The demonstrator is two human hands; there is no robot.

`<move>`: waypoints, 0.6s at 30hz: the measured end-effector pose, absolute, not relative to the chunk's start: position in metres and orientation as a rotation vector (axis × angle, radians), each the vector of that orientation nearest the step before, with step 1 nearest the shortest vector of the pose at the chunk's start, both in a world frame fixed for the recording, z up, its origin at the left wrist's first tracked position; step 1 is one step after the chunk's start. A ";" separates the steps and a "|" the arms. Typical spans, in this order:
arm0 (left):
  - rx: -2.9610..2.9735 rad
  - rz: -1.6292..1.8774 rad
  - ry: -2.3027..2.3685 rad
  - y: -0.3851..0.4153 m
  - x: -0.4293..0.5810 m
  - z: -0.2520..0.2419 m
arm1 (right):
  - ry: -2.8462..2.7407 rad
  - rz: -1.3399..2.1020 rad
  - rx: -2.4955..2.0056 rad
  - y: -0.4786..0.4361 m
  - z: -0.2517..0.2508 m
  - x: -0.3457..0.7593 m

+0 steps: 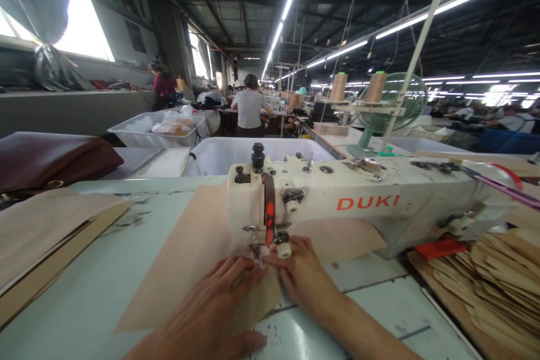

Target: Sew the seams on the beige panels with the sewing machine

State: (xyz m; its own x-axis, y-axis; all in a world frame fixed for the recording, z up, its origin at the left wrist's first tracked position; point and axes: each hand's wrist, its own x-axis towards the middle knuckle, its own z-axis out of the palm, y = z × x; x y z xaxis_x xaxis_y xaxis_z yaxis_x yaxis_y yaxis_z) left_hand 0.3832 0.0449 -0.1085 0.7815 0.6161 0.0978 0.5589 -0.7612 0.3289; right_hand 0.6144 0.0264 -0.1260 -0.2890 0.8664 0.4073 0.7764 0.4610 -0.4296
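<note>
A large beige sheet of material [169,287] lies under the head of a white sewing machine [312,197] marked DUKI. My left hand [215,295] rests flat on the sheet, its fingers stretched toward the presser foot [256,252] and its thumb spread to the right. From the other side my right hand [301,270] reaches in, index finger close to the presser foot and the other fingers curled. Whatever lies between its fingertips is too small to make out. Under both hands is a smaller tan piece [259,304]. The needle's tip is hidden.
Stacked beige panels [54,230] and a brown leather bag [54,160] lie at the left. Many cut tan pieces [493,281] are piled at the right. Behind the machine are a white bin [261,147], thread cones [338,87] and a green fan [394,101]. A person [251,106] sits further back.
</note>
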 end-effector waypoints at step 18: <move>2.643 0.309 0.905 0.051 0.386 -0.114 | -2.071 0.145 -1.384 0.031 -0.131 0.611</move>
State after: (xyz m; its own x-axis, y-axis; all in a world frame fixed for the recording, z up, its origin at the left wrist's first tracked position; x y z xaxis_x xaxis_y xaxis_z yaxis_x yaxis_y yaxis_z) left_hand 0.3855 0.0513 -0.1140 0.7745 0.6251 0.0965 0.5536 -0.7437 0.3747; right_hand 0.6107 0.0313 -0.1309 -0.2447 0.8628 0.4424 0.7928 0.4407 -0.4209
